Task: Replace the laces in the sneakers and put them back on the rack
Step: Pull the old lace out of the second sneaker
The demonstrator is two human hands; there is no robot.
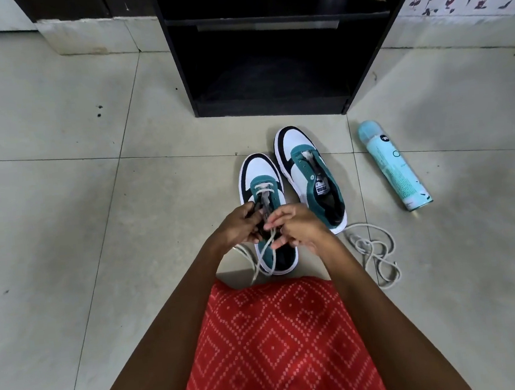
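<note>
On the pale tiled floor (64,229), before the black rack (273,110), the left hand (237,225) is gripping the nearer sneaker (260,171) and the right hand (297,227) is pinching its white lace (264,190). A second sneaker (304,154), a loose lace (362,245) and a spray can (393,169) are lying alongside.

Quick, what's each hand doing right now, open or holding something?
Left hand: closed grip on the near sneaker, at its lacing edge.
Right hand: pinching the white lace.
</note>
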